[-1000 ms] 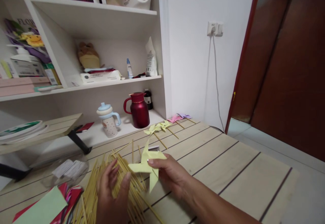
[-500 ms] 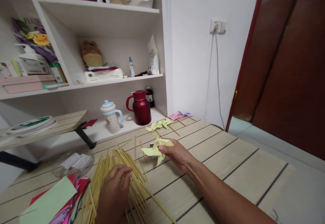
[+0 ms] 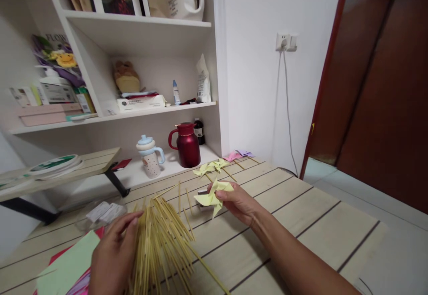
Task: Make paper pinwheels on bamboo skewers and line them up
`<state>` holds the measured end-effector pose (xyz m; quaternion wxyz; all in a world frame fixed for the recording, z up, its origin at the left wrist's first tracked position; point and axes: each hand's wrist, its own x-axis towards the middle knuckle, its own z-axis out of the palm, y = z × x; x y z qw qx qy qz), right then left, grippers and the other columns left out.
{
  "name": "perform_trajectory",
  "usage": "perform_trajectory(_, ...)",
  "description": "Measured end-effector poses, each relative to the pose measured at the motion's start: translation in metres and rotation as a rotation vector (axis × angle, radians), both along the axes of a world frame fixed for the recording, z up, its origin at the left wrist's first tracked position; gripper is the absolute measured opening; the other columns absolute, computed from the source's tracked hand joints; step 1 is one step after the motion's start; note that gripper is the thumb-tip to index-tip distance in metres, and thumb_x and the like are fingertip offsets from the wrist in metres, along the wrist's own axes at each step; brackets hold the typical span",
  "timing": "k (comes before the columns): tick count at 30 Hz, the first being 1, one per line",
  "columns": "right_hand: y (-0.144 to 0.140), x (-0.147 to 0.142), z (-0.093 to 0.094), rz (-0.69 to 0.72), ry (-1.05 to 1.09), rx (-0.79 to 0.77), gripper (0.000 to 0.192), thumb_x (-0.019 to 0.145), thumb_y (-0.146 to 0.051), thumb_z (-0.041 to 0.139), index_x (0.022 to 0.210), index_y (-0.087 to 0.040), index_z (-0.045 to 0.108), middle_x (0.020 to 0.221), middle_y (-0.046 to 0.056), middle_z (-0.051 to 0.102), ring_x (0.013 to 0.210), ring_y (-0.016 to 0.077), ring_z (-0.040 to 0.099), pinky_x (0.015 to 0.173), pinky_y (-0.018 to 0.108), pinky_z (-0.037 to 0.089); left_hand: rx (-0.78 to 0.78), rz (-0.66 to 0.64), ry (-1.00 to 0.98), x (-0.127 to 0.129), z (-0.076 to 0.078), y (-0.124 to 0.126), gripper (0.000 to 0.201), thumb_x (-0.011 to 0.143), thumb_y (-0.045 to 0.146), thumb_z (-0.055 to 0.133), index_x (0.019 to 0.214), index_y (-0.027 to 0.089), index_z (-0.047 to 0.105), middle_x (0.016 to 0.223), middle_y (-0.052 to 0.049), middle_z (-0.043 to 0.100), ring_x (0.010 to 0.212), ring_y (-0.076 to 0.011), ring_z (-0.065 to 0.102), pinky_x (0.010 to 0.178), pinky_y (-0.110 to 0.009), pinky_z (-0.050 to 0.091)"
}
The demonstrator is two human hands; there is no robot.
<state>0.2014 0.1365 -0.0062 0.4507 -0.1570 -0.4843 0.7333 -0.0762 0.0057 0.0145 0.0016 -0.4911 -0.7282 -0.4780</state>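
My right hand point(image 3: 239, 201) pinches a pale yellow paper pinwheel point(image 3: 207, 199) at its centre, thumb in front, above the table. Beside the left edge of a spread heap of thin wooden sticks point(image 3: 160, 237) is my left hand point(image 3: 115, 250). Its fingers are bent, with a gap between thumb and forefinger and no object visible in it. A small dark item point(image 3: 202, 192) lies partly hidden behind the pinwheel. Farther back on the table lie yellow pinwheels point(image 3: 210, 167), a pink pinwheel point(image 3: 232, 156) and a purple pinwheel point(image 3: 245, 153), with sticks.
Coloured paper sheets point(image 3: 68, 263) and a clear plastic bag point(image 3: 103, 212) lie at the left. A raised wooden stand point(image 3: 96, 156) holds round plates. Behind are a spotted cup point(image 3: 152, 161), a red jug point(image 3: 187, 147) and white shelves point(image 3: 143, 25).
My left hand has moved left from over the middle of the sticks to their left edge. The right hand still holds the yellow pinwheel. The view has tilted slightly up.
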Motion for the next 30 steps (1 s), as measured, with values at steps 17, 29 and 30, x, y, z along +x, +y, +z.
perform_trajectory(17, -0.006, -0.006, -0.003, 0.085, -0.037, 0.016, 0.036, 0.06, -0.028, 0.088, 0.09, -0.013, 0.074, 0.08, 0.004, 0.07, 0.074, 0.0172, 0.058, 0.073, 0.031, 0.042, -0.442, -0.328, 0.764, -0.062, -0.018, -0.042, 0.027, 0.089, 0.035, 0.05, 0.087, 0.03, 0.076, 0.103, -0.007, 0.074, 0.098, -0.0257, 0.069, 0.086, -0.041, 0.053)
perform_trajectory(29, -0.011, -0.006, 0.002, 0.082, -0.017, 0.007, 0.03, 0.061, -0.029, 0.089, 0.079, -0.013, 0.07, 0.077, 0.002, 0.069, 0.071, 0.016, 0.057, 0.07, 0.03, 0.039, -0.51, -0.172, 0.774, -0.002, -0.032, -0.012, 0.034, 0.091, 0.024, 0.04, 0.093, 0.022, 0.074, 0.122, -0.012, 0.067, 0.108, -0.0289, 0.062, 0.095, -0.045, 0.042)
perform_trajectory(30, -0.012, -0.006, 0.002, 0.082, -0.016, 0.003, 0.03, 0.061, -0.029, 0.089, 0.079, -0.013, 0.07, 0.077, 0.002, 0.069, 0.071, 0.0161, 0.057, 0.07, 0.03, 0.039, -0.513, -0.147, 0.765, -0.002, -0.03, -0.01, 0.036, 0.092, 0.024, 0.039, 0.093, 0.022, 0.074, 0.123, -0.012, 0.066, 0.108, -0.0288, 0.062, 0.094, -0.045, 0.042)
